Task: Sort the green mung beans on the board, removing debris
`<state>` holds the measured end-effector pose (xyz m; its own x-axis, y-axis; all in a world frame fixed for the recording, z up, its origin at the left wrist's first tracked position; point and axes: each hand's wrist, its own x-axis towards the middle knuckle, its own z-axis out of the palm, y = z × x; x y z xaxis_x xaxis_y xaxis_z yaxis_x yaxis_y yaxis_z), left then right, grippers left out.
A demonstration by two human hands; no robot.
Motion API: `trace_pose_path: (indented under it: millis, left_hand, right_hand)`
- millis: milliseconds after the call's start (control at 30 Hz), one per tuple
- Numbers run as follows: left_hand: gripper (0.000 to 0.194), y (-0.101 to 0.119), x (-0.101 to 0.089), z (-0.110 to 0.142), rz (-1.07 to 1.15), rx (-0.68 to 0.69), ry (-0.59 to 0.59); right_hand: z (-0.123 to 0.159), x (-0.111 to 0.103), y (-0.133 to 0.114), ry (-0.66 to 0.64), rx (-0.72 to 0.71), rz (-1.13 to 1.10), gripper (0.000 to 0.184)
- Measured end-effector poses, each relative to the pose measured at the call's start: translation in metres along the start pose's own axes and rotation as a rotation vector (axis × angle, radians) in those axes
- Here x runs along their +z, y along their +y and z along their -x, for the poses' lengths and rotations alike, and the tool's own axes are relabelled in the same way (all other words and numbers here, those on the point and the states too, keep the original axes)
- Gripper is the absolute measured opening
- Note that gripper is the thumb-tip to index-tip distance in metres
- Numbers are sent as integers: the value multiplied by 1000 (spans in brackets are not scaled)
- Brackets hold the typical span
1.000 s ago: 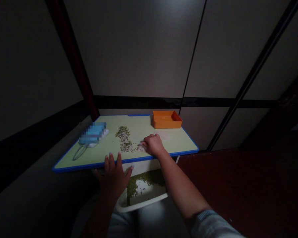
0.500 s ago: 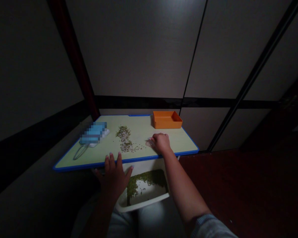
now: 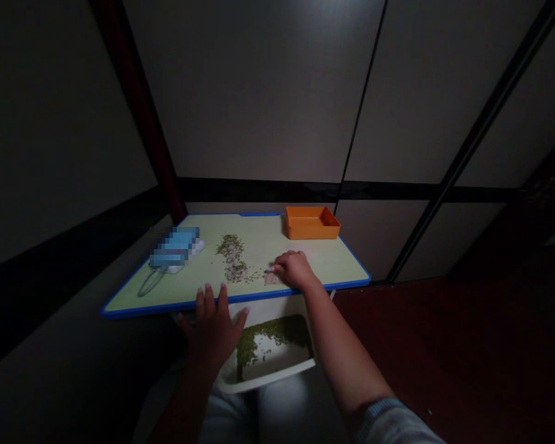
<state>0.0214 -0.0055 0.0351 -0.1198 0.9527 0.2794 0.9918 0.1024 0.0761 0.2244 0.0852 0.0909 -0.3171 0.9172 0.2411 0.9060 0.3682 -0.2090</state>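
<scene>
My right hand [image 3: 293, 269] is closed low over the pale green, blue-edged table [image 3: 259, 228], its fingers curled together and pointing left. By its fingertips shows a small pale pinkish patch [image 3: 271, 279]; what the fingers hold, if anything, I cannot make out. To the left lies a strip of small mixed seeds or beans [image 3: 234, 256], green and pinkish-grey, with a few scattered toward my right hand. My left hand [image 3: 215, 330] rests with fingers spread at the table's front edge. Below the edge, a white bin [image 3: 268, 379] holds green seeds or beans.
An orange open box [image 3: 312, 230] stands at the back right of the table. On the left lies a blurred-out blue item [image 3: 176, 246] on something white, with a grey loop [image 3: 150, 283] at its front. Pale wall panels [image 3: 259, 92] rise behind the table.
My right hand moved right across the tabletop, then slightly back left. A few seeds now lie spread out where the fingers were. My left hand stays in place.
</scene>
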Motion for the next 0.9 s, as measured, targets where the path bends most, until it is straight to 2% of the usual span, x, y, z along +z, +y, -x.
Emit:
trace_pose_path:
  millis: [333, 600, 767, 900]
  left_hand:
    - [69, 0, 1, 0, -5, -4, 1]
    - [69, 1, -2, 1, 22, 6, 3]
    - [69, 1, -1, 1, 12, 2, 9]
    - [69, 1, 0, 1, -1, 8, 17]
  right_hand:
    - [-1, 3, -10, -33, -99, -35, 21]
    - [-1, 7, -5, -50, -107, -155, 21]
    - [0, 4, -2, -63, -21, -207, 24]
    - [1, 0, -1, 2, 123, -98, 28]
